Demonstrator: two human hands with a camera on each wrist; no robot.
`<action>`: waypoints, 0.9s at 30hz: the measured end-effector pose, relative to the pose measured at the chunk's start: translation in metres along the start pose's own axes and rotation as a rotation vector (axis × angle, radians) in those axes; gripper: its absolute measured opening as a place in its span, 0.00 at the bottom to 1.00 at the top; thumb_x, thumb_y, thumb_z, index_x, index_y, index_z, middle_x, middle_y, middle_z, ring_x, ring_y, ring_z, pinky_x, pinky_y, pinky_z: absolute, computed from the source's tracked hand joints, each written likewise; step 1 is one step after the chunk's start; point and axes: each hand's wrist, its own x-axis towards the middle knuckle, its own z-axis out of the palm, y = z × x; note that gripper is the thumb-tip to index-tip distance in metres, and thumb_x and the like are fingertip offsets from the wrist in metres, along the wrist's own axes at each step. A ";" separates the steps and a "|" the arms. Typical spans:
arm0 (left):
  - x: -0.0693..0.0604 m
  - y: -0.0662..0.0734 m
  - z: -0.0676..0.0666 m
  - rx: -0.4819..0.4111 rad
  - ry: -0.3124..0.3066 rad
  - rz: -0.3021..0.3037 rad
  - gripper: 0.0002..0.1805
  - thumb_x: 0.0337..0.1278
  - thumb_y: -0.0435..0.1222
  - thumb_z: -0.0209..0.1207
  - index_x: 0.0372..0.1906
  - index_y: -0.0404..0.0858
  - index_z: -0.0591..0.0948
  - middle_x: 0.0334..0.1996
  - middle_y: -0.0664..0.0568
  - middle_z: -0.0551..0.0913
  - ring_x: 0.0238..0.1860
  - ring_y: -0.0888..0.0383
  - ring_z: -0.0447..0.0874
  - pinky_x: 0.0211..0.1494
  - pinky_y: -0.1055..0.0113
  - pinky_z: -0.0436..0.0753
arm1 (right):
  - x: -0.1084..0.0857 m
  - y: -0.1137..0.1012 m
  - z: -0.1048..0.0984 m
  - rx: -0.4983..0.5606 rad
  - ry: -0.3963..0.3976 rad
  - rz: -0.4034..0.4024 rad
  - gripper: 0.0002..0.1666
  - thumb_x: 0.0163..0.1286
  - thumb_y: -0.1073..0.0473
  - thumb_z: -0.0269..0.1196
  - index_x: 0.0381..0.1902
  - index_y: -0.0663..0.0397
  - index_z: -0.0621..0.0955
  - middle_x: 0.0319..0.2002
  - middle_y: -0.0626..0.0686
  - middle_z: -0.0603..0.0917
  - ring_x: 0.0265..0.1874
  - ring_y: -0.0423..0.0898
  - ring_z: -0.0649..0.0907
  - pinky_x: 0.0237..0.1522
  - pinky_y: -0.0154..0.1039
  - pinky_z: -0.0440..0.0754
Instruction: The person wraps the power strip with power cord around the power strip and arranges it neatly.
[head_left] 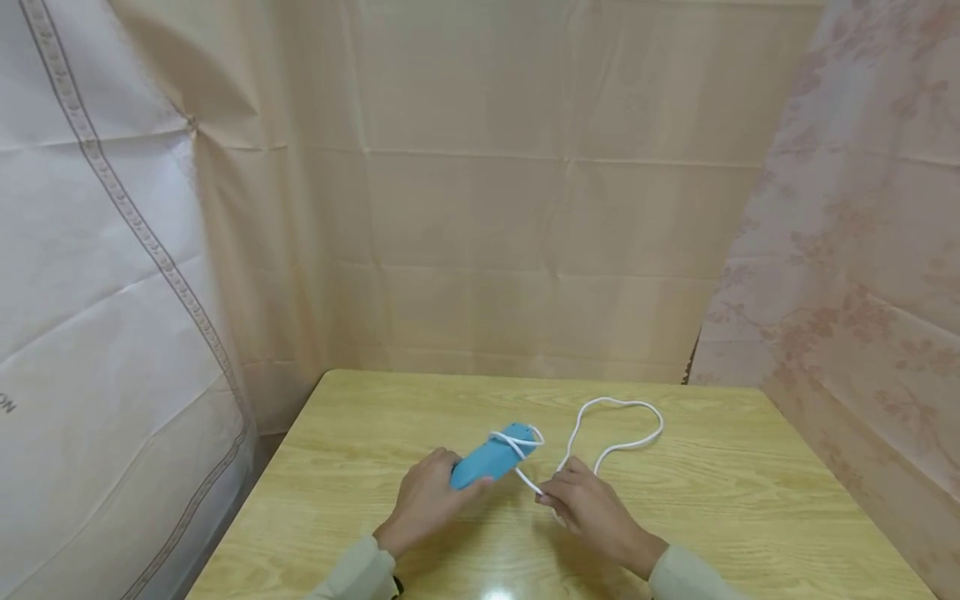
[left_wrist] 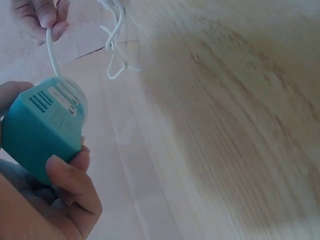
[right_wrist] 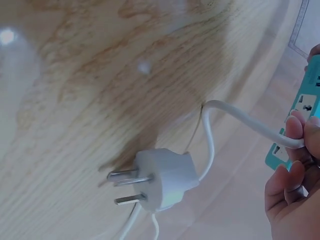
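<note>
A blue power strip (head_left: 491, 458) is held tilted above the table by my left hand (head_left: 431, 500), thumb on one side and fingers on the other. White cord (head_left: 525, 479) wraps around its far end. In the left wrist view the strip (left_wrist: 42, 127) shows slots and sockets. My right hand (head_left: 596, 512) pinches the cord between thumb and fingertips, to the right of the strip. The right wrist view shows a white three-pin plug (right_wrist: 165, 180) hanging from the cord (right_wrist: 240, 117) below the pinching fingers (right_wrist: 295, 132).
A loop of white cord (head_left: 626, 402) lies on the wooden table (head_left: 360, 433) beyond my right hand. Beige curtain (head_left: 465, 208) hangs behind the table, with a pale sheet (head_left: 90, 292) at the left and a flowered one (head_left: 862, 250) at the right.
</note>
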 end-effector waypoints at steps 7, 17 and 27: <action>0.000 -0.001 -0.003 -0.024 -0.089 -0.019 0.33 0.58 0.64 0.65 0.42 0.35 0.83 0.30 0.57 0.79 0.26 0.62 0.74 0.28 0.66 0.72 | -0.002 0.001 0.000 -0.025 -0.020 -0.047 0.06 0.61 0.59 0.74 0.37 0.48 0.90 0.30 0.36 0.83 0.32 0.35 0.69 0.29 0.23 0.70; -0.004 0.001 -0.006 -0.067 -0.204 -0.014 0.35 0.57 0.65 0.65 0.40 0.33 0.85 0.24 0.58 0.80 0.20 0.63 0.76 0.23 0.66 0.74 | -0.001 0.003 -0.003 -0.058 -0.010 -0.202 0.02 0.66 0.58 0.69 0.36 0.47 0.87 0.31 0.36 0.80 0.33 0.35 0.66 0.33 0.23 0.65; -0.006 0.000 -0.011 -0.071 -0.263 0.042 0.34 0.56 0.64 0.67 0.40 0.35 0.86 0.25 0.59 0.81 0.21 0.64 0.77 0.23 0.67 0.77 | -0.002 0.006 -0.007 -0.079 -0.045 -0.231 0.09 0.74 0.53 0.60 0.38 0.45 0.86 0.32 0.36 0.77 0.34 0.35 0.64 0.36 0.26 0.63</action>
